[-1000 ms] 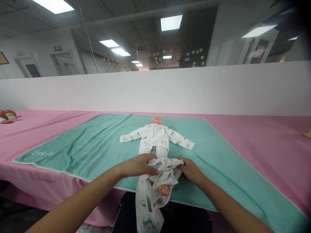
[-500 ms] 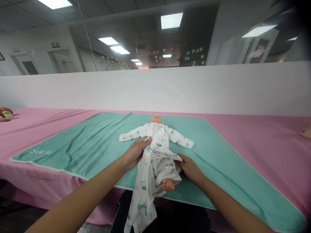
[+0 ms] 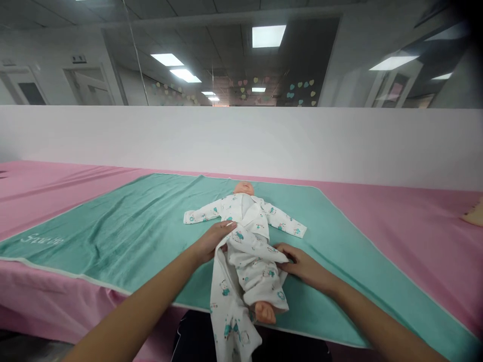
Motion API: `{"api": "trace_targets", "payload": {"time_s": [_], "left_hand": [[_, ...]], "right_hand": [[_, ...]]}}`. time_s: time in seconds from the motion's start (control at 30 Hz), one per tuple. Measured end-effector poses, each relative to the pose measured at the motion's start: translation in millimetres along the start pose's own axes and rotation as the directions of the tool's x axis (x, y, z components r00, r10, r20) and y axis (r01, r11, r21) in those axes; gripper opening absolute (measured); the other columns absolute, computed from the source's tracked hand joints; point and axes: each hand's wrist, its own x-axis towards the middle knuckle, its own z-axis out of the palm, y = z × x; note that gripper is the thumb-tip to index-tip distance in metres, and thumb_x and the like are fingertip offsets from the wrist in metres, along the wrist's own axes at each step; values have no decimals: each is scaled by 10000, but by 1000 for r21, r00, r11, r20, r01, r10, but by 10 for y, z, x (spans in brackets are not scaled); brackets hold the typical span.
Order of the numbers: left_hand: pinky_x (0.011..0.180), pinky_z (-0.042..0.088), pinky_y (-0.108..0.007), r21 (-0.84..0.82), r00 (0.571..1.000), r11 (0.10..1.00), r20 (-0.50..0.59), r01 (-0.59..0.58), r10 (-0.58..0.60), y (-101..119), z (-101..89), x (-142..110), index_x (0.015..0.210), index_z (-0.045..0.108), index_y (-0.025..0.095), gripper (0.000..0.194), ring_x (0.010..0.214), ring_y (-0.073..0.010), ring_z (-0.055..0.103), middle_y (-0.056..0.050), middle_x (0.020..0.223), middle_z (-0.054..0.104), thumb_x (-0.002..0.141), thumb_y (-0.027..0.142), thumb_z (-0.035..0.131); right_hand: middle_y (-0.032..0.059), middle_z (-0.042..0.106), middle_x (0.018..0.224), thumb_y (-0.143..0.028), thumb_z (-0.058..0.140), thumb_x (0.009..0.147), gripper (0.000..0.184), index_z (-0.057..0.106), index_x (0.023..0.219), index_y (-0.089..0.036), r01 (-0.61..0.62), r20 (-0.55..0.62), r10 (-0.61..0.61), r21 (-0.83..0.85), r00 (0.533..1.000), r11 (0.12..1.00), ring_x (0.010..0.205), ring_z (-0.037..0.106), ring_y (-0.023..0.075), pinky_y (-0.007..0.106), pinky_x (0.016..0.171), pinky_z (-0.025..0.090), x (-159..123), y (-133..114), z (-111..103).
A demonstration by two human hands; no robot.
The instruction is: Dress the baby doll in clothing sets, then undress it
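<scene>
A baby doll point(image 3: 243, 189) lies on its back on a teal towel point(image 3: 143, 226), dressed in a white printed top with the sleeves spread out. White printed trousers point(image 3: 249, 271) cover its legs; one bare foot point(image 3: 265, 312) sticks out and an empty trouser leg hangs over the table's front edge. My left hand point(image 3: 213, 240) pinches the trousers' waistband at the doll's left hip. My right hand point(image 3: 302, 264) grips the waistband at the other side.
The towel lies on a long table under a pink cloth point(image 3: 407, 221). A low white partition point(image 3: 264, 141) runs along the table's far side. A pale object point(image 3: 476, 215) shows at the right edge.
Both hands have drawn the trousers up from the doll's knees to its waist. The view has shifted a little to the right.
</scene>
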Motion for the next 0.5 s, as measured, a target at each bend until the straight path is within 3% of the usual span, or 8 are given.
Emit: {"api": "trace_targets", "payload": {"time_s": [0.1,0.23,0.3,0.37,0.43,0.5], "left_hand": [[367,146,-201,-94,1000,995,-5,-17,17,-122,-35,68,643,501,171,299,345,-37,216,76,430,369,757,407,644],[356,198,-200,-144,1000,989,-2,-8,8,-170,-102,108,647,508,162,295,341,-51,298,55,437,423,779,399,622],[360,234,-202,-179,1000,984,-11,-7,5,-180,-146,110,673,544,149,275,354,-60,342,40,461,461,778,390,622],[383,286,-205,-224,1000,975,-22,-10,5,-186,-188,107,715,589,129,265,393,-76,410,12,512,518,769,386,630],[448,357,-217,-265,1000,964,-17,-14,9,-189,-217,101,749,624,106,275,465,-102,487,-28,582,575,760,380,637],[511,394,-235,-285,1000,958,-9,-17,16,-187,-228,100,753,641,93,279,521,-128,532,-60,623,606,748,372,648]], "right_hand": [[51,540,1083,-434,507,832,279,551,991,-209,101,-5,-102,-87,995,991,993,502,191,294,819,415,107,-332,-44],[31,587,885,-494,432,856,333,583,869,-197,99,-177,-153,-281,972,955,803,523,164,280,713,401,500,-724,101],[10,587,748,-512,496,808,338,590,768,-190,87,-78,-116,-307,990,948,671,502,145,262,602,373,740,-827,225],[0,590,673,-497,604,723,314,595,696,-184,78,91,-54,-283,994,956,608,488,136,254,550,349,930,-852,348],[6,618,684,-441,683,650,273,620,695,-180,56,207,-16,-189,978,980,627,516,149,256,562,368,1039,-795,458],[16,639,722,-373,697,631,235,645,741,-172,0,239,1,-5,971,1000,670,550,165,264,598,400,1076,-671,544]]}}
